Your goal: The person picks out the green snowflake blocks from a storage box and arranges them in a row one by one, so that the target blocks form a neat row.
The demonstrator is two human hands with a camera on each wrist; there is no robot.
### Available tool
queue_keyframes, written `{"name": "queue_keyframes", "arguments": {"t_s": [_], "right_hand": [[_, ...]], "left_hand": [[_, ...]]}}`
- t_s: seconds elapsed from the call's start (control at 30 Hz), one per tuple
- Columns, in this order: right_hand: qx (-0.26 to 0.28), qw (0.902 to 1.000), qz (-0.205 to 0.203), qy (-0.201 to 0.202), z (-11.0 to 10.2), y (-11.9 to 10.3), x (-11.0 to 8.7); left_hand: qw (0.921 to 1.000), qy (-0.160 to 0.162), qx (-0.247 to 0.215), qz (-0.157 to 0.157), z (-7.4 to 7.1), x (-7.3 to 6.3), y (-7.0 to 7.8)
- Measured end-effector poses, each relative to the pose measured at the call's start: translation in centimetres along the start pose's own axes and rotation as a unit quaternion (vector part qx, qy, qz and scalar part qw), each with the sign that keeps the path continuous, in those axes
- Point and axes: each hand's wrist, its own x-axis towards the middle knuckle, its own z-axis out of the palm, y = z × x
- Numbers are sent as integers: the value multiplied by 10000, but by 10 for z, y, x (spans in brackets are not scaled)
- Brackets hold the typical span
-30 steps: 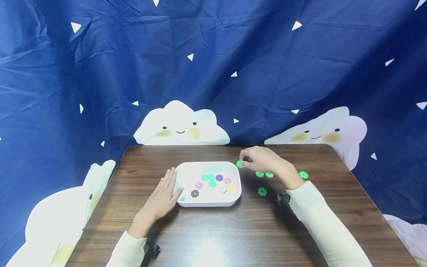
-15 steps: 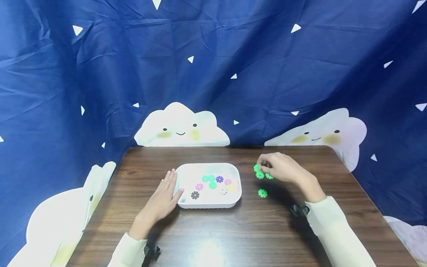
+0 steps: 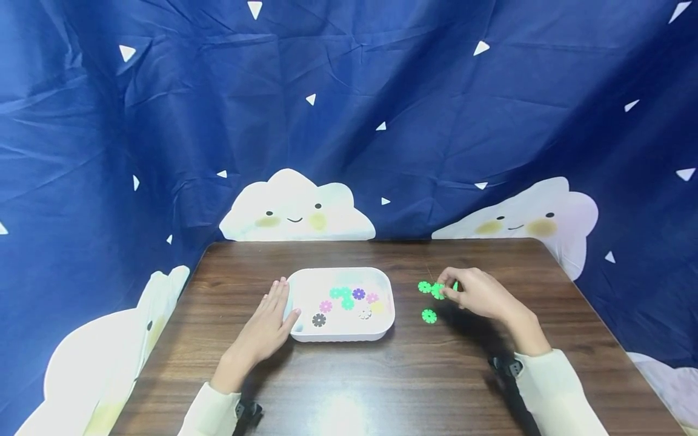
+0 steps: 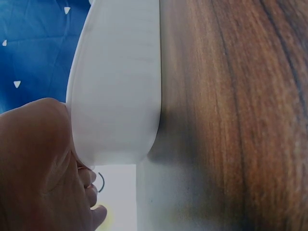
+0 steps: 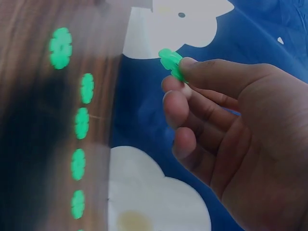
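Observation:
In the head view my left hand (image 3: 262,324) lies with straight fingers along the left rim of the white tray (image 3: 340,336). The left wrist view shows that hand (image 4: 36,154) against the tray's outer wall (image 4: 115,86). Thumb and fingers of my right hand (image 3: 480,295) pinch a green flower-shaped plastic disc (image 5: 171,62), held above the table right of the tray. Below it in the right wrist view, several matching green discs (image 5: 60,48) lie flat on the wood. One loose green disc (image 3: 429,316) sits nearer to me than the others.
Inside the tray are several flower discs: green, a purple one (image 3: 358,293), pink ones (image 3: 325,306), a black one (image 3: 319,320), a white one and a yellow one. The brown wooden table (image 3: 349,375) ends at a blue curtain (image 3: 349,91) with clouds.
My right hand has carried the green disc rightward and a little toward me, from beside the tray's far right corner to over the loose green discs. The left hand stays at the tray.

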Motion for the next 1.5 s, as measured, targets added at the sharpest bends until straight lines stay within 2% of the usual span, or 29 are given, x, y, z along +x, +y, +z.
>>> {"name": "queue_keyframes", "arguments": {"t_s": [0.27, 0.57, 1.07, 1.5], "right_hand": [[527, 9984, 191, -14, 18, 19, -18], [860, 9953, 423, 102, 42, 36, -33], [683, 9901, 996, 718, 63, 47, -39], [689, 9896, 1120, 591, 69, 53, -40]], "left_hand": [[10000, 38, 5, 1, 1, -1, -1], [10000, 16, 11, -9, 0, -1, 0], [9999, 154, -17, 67, 1, -2, 2], [10000, 22, 38, -5, -1, 1, 2]]}}
